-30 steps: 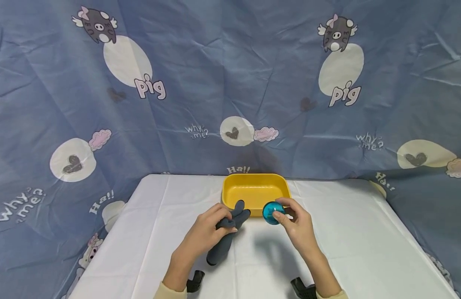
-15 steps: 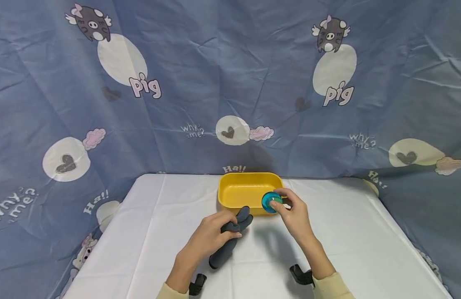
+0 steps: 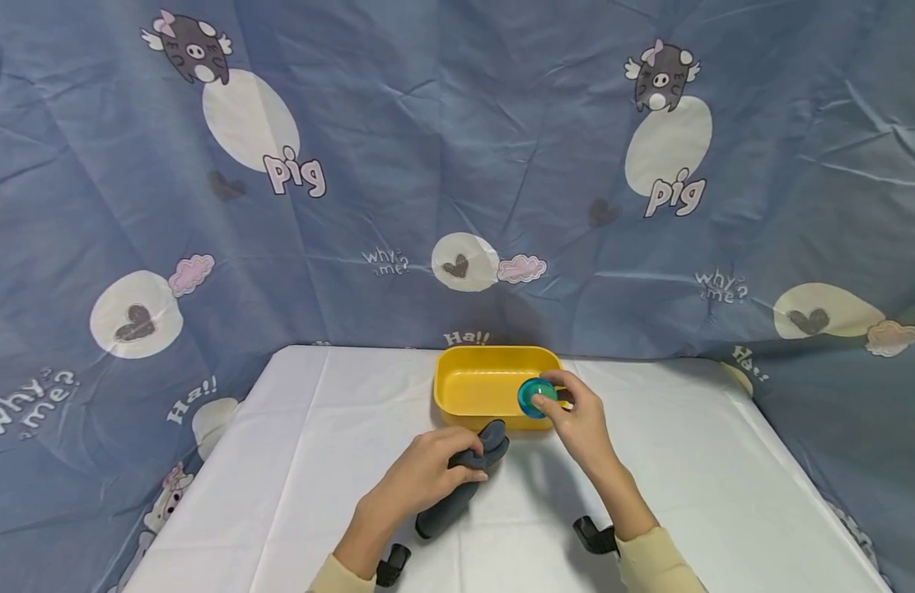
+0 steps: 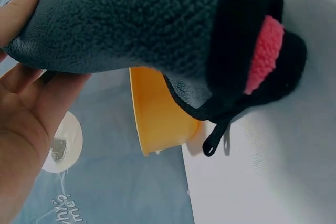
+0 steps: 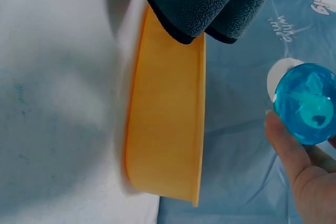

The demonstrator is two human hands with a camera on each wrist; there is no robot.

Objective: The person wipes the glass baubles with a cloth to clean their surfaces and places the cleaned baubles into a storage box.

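Note:
My left hand [image 3: 431, 469] grips a dark grey fleecy cloth [image 3: 448, 509] around its bunched middle. In the left wrist view the cloth [image 4: 131, 22] shows a black hem, a small hanging loop and a pink patch. Its upper end reaches toward the front wall of a yellow plastic box [image 3: 457, 418]. With thumb and fingertips my right hand [image 3: 581, 420] pinches a clear blue ball [image 3: 534, 395], which overlaps the box's right front corner in the head view. The right wrist view shows pale shapes inside the ball [image 5: 307, 103], held higher than the box rim.
A white cloth [image 3: 338, 428] covers the table. Behind it hangs a blue curtain [image 3: 398, 198] printed with pigs, right past the box at the far edge. A black wrist strap mount [image 3: 594, 535] sits by the right wrist.
My right hand has carried the blue ball up from in front of the box to over its right front corner. My left hand has shifted slightly nearer and to the right with the cloth.

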